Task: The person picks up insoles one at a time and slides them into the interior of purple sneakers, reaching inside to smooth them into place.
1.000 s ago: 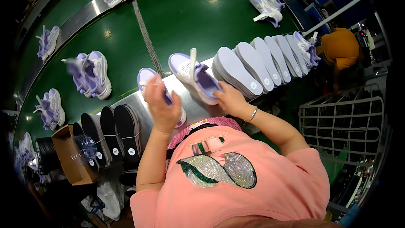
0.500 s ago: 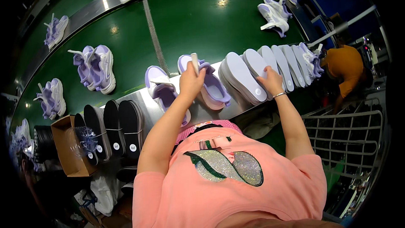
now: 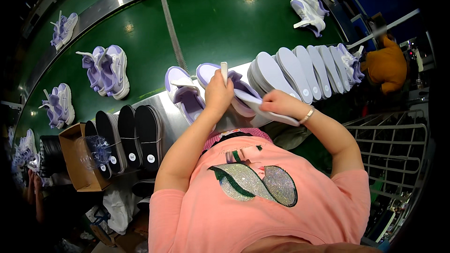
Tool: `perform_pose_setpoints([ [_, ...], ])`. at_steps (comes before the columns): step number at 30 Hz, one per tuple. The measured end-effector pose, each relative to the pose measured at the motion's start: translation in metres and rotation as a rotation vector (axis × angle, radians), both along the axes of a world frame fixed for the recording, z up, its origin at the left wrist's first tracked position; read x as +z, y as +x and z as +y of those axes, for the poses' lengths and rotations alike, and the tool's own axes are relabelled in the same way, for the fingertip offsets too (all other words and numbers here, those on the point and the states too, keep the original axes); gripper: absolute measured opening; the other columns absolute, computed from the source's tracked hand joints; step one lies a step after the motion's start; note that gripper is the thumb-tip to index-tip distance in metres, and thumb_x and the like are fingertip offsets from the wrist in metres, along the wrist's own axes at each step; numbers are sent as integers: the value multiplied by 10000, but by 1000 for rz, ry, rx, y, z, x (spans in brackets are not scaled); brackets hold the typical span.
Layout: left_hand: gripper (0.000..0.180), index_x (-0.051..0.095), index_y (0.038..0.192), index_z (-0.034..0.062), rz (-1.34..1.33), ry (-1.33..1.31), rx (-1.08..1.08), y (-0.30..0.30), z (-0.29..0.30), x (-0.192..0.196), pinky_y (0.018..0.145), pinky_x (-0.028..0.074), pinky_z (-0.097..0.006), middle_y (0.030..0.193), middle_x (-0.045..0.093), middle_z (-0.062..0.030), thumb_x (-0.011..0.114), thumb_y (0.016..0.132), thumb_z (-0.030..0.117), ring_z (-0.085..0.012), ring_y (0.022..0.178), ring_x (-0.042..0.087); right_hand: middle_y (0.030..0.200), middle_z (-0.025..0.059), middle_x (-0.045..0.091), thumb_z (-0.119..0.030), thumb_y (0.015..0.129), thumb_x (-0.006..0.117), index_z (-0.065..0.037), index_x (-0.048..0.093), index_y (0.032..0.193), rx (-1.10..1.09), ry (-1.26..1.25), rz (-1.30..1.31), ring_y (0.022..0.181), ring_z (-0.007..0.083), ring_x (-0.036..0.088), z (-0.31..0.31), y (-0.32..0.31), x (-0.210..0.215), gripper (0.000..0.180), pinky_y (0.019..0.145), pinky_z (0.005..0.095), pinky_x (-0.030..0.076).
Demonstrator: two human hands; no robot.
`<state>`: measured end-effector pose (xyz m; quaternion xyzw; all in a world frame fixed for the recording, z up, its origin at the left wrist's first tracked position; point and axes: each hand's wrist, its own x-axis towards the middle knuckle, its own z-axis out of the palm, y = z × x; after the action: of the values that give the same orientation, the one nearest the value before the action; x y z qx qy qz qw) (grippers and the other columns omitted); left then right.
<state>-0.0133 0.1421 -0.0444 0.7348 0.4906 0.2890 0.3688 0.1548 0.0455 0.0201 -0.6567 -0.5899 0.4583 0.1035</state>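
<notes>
A white and lavender sneaker (image 3: 206, 72) rests on the metal ledge in front of me. My left hand (image 3: 218, 94) is closed on its tongue, keeping the collar apart. Between the fingers and thumb of my right hand (image 3: 282, 105) is a pale grey insole (image 3: 254, 103). It is tilted, with its front end at the sneaker's opening; how far in that end reaches is hidden. The matching sneaker (image 3: 176, 76) stands just left, its opening toward me. To the right, stacks of pale grey insoles (image 3: 270, 70) lie in a row.
Bundled black insoles (image 3: 149, 133) and an open cardboard box (image 3: 77, 161) with clear plastic are at left. Sneaker pairs (image 3: 113, 72) stand on the green belt (image 3: 206, 23). A wire rack (image 3: 389, 136) is at right, with a person in orange (image 3: 386, 65) beyond.
My right hand has taken an insole from the stacks and brought it left to the sneaker. My left hand still grips the tongue.
</notes>
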Motion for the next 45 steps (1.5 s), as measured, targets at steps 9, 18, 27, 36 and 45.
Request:
perform_pose_setpoints([
  [9,208,455,928,-3,15,-94,4,1,-5,-2,632,427,-457,787,563,-218,494,777,134,-395,720,545,746,127,550,-291,639,612,-40,589,804,442,508,-813,700,280,558,15,-27,-20,301,572,375,442],
  [18,198,446,932,-3,14,-25,27,-5,-10,-8,625,426,-469,775,570,-225,483,786,126,-404,708,550,678,125,574,-210,644,583,-47,579,664,507,488,-743,634,265,573,8,-32,-4,164,548,355,462],
  [27,220,454,940,7,-21,-77,19,-2,-7,-16,611,415,-482,725,566,-237,495,786,159,-423,702,542,623,150,589,-215,695,534,-41,604,612,462,478,-618,620,276,596,41,-39,-74,205,581,362,476],
  [36,287,460,937,-16,-110,10,-46,4,5,0,672,412,-442,825,549,-249,493,803,235,-425,773,524,775,150,618,-278,716,512,-55,624,757,555,57,-616,701,272,602,74,-45,-23,253,614,357,468],
  [45,302,430,992,-91,-48,51,-89,28,-6,26,674,417,-422,820,543,-287,477,789,128,-437,786,527,793,151,615,-269,714,511,-52,611,805,551,29,-537,726,270,596,78,-29,-8,255,640,367,458],
])
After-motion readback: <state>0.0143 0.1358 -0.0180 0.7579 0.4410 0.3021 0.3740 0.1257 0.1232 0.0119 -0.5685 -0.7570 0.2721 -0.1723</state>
